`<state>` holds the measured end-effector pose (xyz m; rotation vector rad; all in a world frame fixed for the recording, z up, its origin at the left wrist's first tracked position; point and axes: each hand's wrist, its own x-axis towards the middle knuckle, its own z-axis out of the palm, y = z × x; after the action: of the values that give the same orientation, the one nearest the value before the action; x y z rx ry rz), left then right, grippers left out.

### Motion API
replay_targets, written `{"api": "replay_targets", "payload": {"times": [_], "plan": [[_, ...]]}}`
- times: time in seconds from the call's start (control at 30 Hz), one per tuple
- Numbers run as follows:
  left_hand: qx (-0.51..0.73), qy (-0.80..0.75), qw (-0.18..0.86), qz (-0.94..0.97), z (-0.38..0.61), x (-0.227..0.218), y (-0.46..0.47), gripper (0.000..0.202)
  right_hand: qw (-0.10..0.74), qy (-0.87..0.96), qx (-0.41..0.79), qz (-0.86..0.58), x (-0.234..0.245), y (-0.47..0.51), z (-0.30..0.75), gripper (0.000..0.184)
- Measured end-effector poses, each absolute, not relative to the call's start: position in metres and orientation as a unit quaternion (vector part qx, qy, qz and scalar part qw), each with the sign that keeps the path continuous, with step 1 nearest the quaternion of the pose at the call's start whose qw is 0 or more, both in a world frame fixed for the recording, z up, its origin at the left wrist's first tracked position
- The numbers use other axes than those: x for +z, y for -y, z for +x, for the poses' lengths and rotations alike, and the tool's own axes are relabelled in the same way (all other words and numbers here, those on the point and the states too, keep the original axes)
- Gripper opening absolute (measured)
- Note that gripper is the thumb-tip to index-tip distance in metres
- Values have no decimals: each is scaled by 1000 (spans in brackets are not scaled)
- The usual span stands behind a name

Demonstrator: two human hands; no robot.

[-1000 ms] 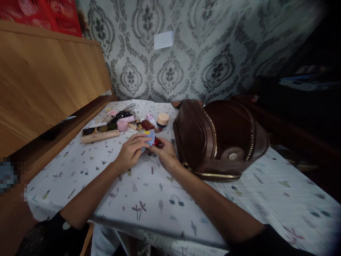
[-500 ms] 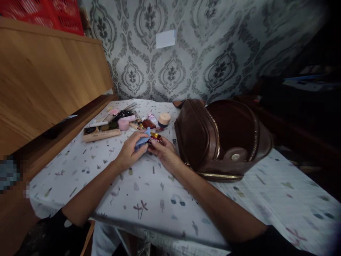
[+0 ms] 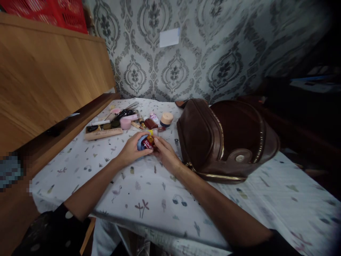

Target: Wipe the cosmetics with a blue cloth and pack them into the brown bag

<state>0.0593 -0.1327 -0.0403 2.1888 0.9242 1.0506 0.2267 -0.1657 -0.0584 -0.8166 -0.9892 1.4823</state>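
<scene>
Head view: in the middle of the frame, the left hand (image 3: pixel 131 150) is curling its fingers around a blue cloth (image 3: pixel 140 142) and a small red jar (image 3: pixel 147 142). The right hand (image 3: pixel 166 155) is pinching the jar's right side with its fingers.

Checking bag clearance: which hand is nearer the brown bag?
Right. The right hand is just left of the brown bag; the left hand is farther left, beyond the right hand.
</scene>
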Motion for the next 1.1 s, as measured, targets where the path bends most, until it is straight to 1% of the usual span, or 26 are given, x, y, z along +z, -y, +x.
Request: {"api": "replay_targets", "payload": {"times": [0.1, 0.27, 0.4, 0.57, 0.77, 0.83, 0.97, 1.03, 1.1], "plan": [[374, -334, 289, 815, 58, -38, 133, 55, 566, 412, 625, -346, -61, 165, 229, 55], [377, -338, 326, 798, 58, -36, 135, 53, 573, 418, 607, -359, -66, 162, 229, 61], [388, -349, 350, 778, 56, -36, 134, 52, 570, 435, 594, -365, -67, 162, 229, 60], [394, -346, 329, 785, 53, -37, 132, 42, 555, 460, 571, -392, -66, 162, 230, 55], [390, -337, 301, 802, 53, -35, 132, 33, 543, 467, 544, -436, -64, 163, 230, 54], [382, -328, 283, 816, 53, -35, 132, 36, 544, 464, 543, -441, -65, 163, 229, 56], [372, -304, 231, 846, 57, -35, 132, 52, 547, 450, 550, -442, -66, 161, 228, 54], [368, -304, 225, 849, 58, -35, 133, 51, 544, 456, 547, -445, -66, 162, 229, 53], [369, -311, 241, 842, 58, -35, 133, 48, 528, 490, 524, -454, -64, 164, 231, 51]]}}
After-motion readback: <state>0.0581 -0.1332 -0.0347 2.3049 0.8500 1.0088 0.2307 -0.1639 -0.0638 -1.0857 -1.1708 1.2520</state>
